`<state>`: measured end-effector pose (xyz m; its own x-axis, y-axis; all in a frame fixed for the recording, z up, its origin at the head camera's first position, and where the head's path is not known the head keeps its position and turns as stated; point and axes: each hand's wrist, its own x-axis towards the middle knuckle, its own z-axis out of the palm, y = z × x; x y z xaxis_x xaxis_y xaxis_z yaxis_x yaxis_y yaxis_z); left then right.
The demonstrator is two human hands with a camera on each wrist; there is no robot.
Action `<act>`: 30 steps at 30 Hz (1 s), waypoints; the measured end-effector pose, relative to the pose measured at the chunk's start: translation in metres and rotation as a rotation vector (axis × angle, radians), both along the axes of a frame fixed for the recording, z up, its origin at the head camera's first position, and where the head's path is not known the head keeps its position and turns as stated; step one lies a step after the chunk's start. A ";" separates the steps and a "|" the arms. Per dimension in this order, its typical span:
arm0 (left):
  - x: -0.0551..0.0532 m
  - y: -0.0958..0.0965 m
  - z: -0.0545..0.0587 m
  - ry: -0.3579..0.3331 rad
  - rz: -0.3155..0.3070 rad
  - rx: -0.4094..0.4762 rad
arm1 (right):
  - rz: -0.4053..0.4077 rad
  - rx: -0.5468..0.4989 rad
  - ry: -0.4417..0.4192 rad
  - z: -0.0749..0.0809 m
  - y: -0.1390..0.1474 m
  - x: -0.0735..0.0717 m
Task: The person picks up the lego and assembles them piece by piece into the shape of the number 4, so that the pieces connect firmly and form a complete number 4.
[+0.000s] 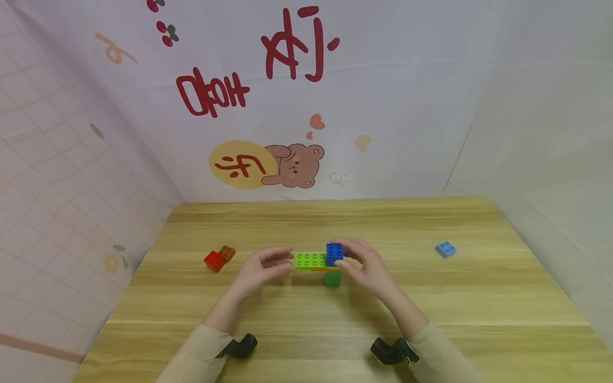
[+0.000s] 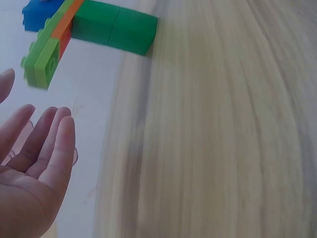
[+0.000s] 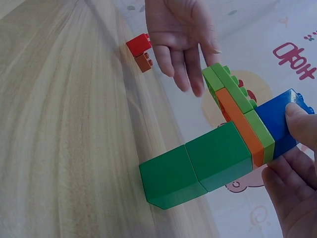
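A toy-block build stands on the table in front of me. Two dark green bricks are stacked as its column, topped by an orange plate and light green pieces that jut out to the left. On the right end sits a blue brick, which my right hand pinches between thumb and fingers. My left hand hovers by the free end of the light green pieces, fingers loosely extended; the left wrist view shows a gap between them.
To the left on the wooden table lie a red brick and a brown-orange brick, side by side. A light blue brick lies off to the right. Behind the table hangs a printed white cloth.
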<state>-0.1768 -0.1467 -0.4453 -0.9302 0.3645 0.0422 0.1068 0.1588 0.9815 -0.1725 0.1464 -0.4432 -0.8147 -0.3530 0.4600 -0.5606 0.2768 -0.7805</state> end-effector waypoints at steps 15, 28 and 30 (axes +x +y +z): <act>0.008 -0.047 -0.005 -0.009 0.198 -0.025 | -0.002 0.008 -0.001 0.001 0.000 0.000; 0.003 -0.086 0.003 0.124 0.406 -0.095 | -0.004 0.020 0.001 0.003 0.000 0.000; 0.004 -0.090 0.007 0.150 0.432 -0.109 | -0.003 0.020 -0.001 0.003 0.000 0.000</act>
